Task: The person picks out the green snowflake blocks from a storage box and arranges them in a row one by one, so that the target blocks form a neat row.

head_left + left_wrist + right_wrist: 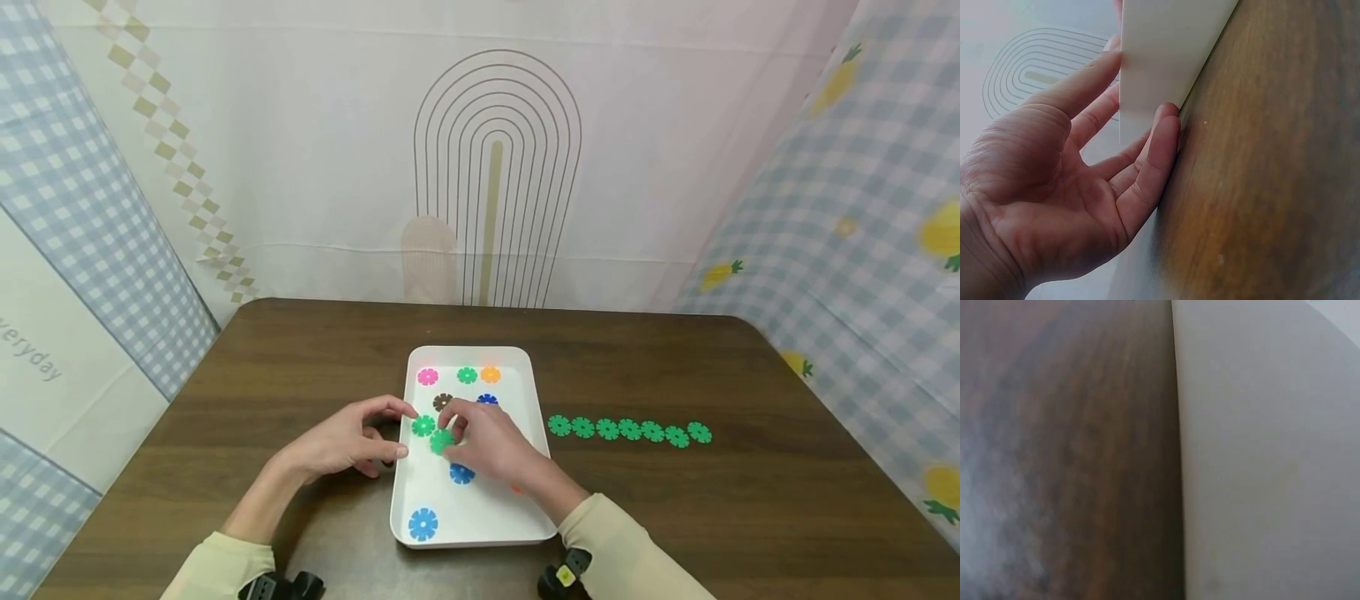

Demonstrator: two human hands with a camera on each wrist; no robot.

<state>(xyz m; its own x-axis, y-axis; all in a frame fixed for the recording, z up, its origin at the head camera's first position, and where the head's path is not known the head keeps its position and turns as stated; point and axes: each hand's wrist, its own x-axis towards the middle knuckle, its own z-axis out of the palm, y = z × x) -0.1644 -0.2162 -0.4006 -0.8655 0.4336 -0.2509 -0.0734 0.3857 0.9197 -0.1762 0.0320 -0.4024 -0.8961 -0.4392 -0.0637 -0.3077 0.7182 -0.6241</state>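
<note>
My left hand (341, 442) is at the left edge of a white tray (401, 500). Thumb and index fingertips come over the rim, and in the left wrist view the lower fingers lie along the tray's outer wall (1160, 56). Over the tray, my right hand (491, 442) pinches a green notched disc (441, 441) between thumb and index finger. Just up and left of it lies another green disc (423, 425). The right wrist view has only the tray's side (1266, 456) and the brown tabletop; the right hand is out of it.
Pink (427, 377), green (467, 375), orange (490, 374), brown (442, 402) and blue (423, 524) discs lie scattered in the tray. To its right, several green discs (630, 429) form a row on the wooden table (637, 517). A patterned cloth (337, 150) hangs behind.
</note>
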